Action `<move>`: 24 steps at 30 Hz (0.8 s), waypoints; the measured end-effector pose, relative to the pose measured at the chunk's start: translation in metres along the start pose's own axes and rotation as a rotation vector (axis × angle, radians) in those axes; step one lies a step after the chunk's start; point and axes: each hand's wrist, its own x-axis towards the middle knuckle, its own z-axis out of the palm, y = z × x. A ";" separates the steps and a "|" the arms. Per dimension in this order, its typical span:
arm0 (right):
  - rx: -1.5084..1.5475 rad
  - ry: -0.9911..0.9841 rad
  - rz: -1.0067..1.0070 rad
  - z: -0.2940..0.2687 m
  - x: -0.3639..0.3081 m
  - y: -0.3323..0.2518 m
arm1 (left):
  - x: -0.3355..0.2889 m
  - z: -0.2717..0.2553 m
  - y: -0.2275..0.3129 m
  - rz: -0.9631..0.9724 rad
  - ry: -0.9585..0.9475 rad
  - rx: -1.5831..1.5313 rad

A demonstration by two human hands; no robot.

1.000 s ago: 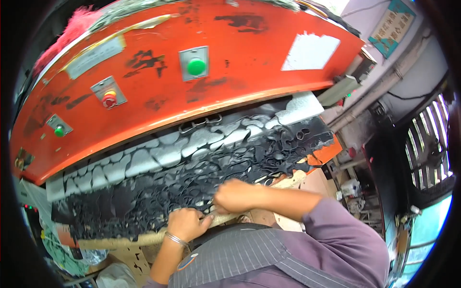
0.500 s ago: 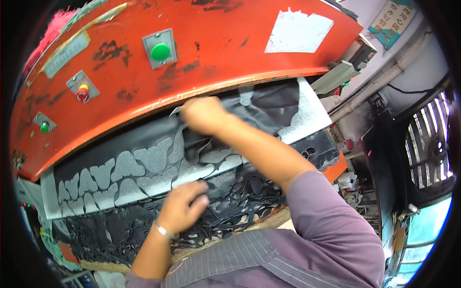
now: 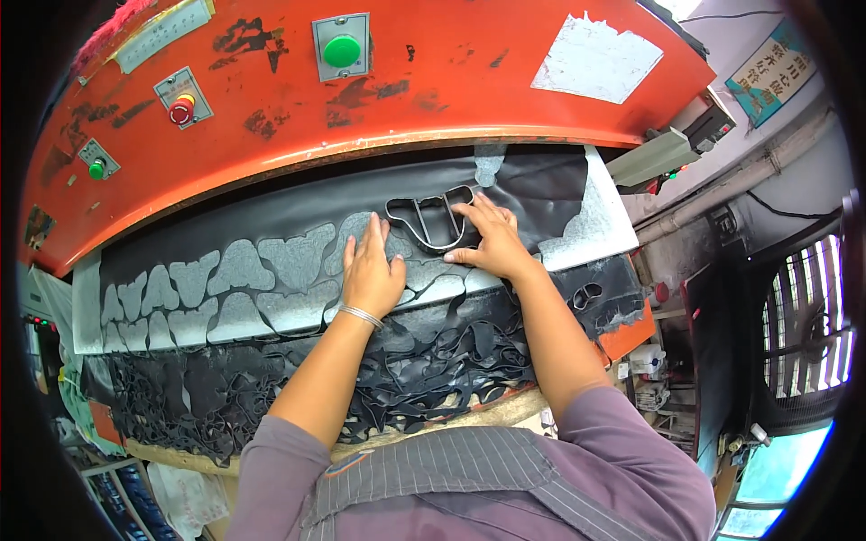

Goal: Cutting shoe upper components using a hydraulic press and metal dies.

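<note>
A metal cutting die (image 3: 422,216) with a curved outline and inner bars lies on a black leather-like sheet (image 3: 298,213). My right hand (image 3: 496,242) grips the die's right side, thumb at its lower edge and fingers over its rim. Just left of the die, my left hand (image 3: 372,278) lies flat with fingers stretched out, holding nothing. Two rows of cut-out gaps run leftward through the sheet, showing the pale cutting board (image 3: 603,212) beneath. A grey-white patch (image 3: 490,166) shows near the sheet's far edge.
Above the board spans an orange press beam (image 3: 433,99) with green buttons (image 3: 342,51) and a red stop button (image 3: 181,110). Tangled black scraps (image 3: 271,401) pile along the near side. A smaller die (image 3: 587,295) lies on dark material at the right.
My right hand has moved right and nearer, from the beam's edge to the die, which now sits on the sheet. My left hand has moved forward onto the sheet. The head view has shifted.
</note>
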 end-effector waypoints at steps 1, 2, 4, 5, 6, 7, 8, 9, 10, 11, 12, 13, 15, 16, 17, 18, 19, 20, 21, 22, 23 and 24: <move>-0.001 -0.004 0.002 0.000 0.000 0.002 | 0.001 -0.001 0.001 -0.012 -0.008 -0.018; -0.002 0.025 -0.031 0.000 0.001 0.003 | 0.002 -0.001 0.002 -0.023 -0.015 -0.036; -0.005 0.053 -0.065 0.001 0.002 0.006 | 0.001 -0.003 0.001 -0.039 -0.031 -0.052; -0.013 0.070 -0.099 0.003 0.001 0.007 | 0.001 -0.005 0.000 -0.051 -0.045 -0.065; -0.023 0.088 -0.132 0.003 0.001 0.008 | 0.003 -0.006 0.001 -0.049 -0.042 -0.068; -0.030 0.089 -0.131 0.004 0.001 0.010 | 0.003 -0.005 0.003 -0.039 -0.049 -0.055; -0.049 0.114 -0.139 0.004 0.002 0.012 | 0.004 -0.006 0.004 -0.027 -0.056 -0.042; -0.069 0.140 -0.147 0.002 0.003 0.013 | 0.006 -0.007 0.005 -0.021 -0.052 -0.049; -0.062 0.109 -0.153 0.002 0.004 0.010 | 0.005 -0.010 0.002 -0.019 -0.050 -0.050; -0.065 0.109 -0.160 0.002 0.003 0.006 | 0.004 -0.012 -0.001 -0.017 -0.047 -0.050; -0.114 0.038 -0.131 0.002 0.001 0.000 | 0.000 -0.009 -0.011 0.020 0.033 -0.048; -0.168 -0.025 -0.102 0.001 0.004 -0.002 | 0.001 -0.024 -0.013 0.028 0.048 -0.049; -0.195 0.066 0.014 -0.020 -0.003 -0.033 | -0.002 -0.071 -0.024 -0.197 0.035 -0.495; -0.133 0.153 0.029 -0.025 -0.007 -0.050 | -0.004 -0.086 -0.061 -0.042 0.294 -0.382; -0.080 0.245 0.056 -0.032 -0.009 -0.061 | -0.002 -0.113 -0.084 -0.072 0.414 -0.433; -0.068 0.311 -0.108 -0.043 -0.007 -0.052 | 0.009 -0.143 -0.072 -0.215 0.478 -0.555; 0.158 0.231 -0.082 -0.051 0.001 -0.087 | 0.002 -0.184 -0.100 -0.068 0.712 -0.347; 0.148 0.286 -0.159 -0.055 0.012 -0.114 | -0.001 -0.221 -0.123 -0.117 0.900 -0.267; 0.152 0.339 -0.250 -0.057 0.026 -0.143 | -0.011 -0.262 -0.159 -0.011 1.124 -0.256; 0.208 0.428 -0.296 -0.060 0.037 -0.162 | -0.021 -0.295 -0.169 0.008 1.245 -0.142; 0.264 0.516 -0.341 -0.061 0.049 -0.179 | -0.030 -0.324 -0.173 0.027 1.362 -0.025; 0.310 0.576 -0.268 -0.064 0.058 -0.195 | -0.034 -0.343 -0.178 0.030 1.362 -0.026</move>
